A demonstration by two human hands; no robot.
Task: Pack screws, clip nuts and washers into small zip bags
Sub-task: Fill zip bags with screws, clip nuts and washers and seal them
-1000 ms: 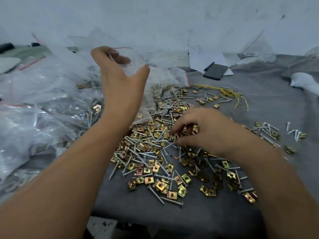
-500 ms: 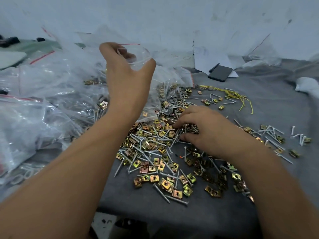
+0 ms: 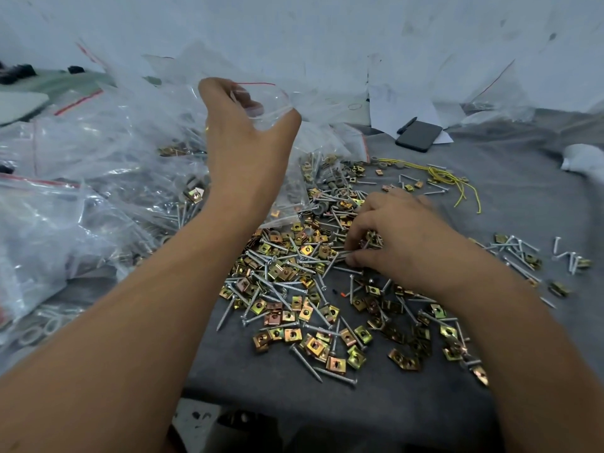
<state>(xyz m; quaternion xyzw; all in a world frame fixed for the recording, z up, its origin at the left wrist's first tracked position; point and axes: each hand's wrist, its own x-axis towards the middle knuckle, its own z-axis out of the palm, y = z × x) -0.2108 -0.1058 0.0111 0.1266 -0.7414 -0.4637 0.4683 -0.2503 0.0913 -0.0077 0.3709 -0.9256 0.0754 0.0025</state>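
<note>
Lower centre: loose screws point(image 3: 307, 362) and clip nuts point(image 3: 336, 364) spread over the grey cloth point(image 3: 327, 400), thickest mid-frame. Your right hand point(image 3: 402, 243), centre right, is down in the pile, fingers curled and pinching; looks like screws, but I can't tell exactly what or how many. Washers point(image 3: 330, 186) sit just beyond it, upper centre. Your left hand point(image 3: 245, 138) is raised above the pile, upper centre, thumb and fingers gripping a small empty zip bag point(image 3: 271, 103) by its mouth. Step: gathering a set. Next: lift the pick to the bag, which needs its mouth spread wide. Filled bags point(image 3: 65, 178) heaped left; phone point(image 3: 418, 135) upper right.
</note>
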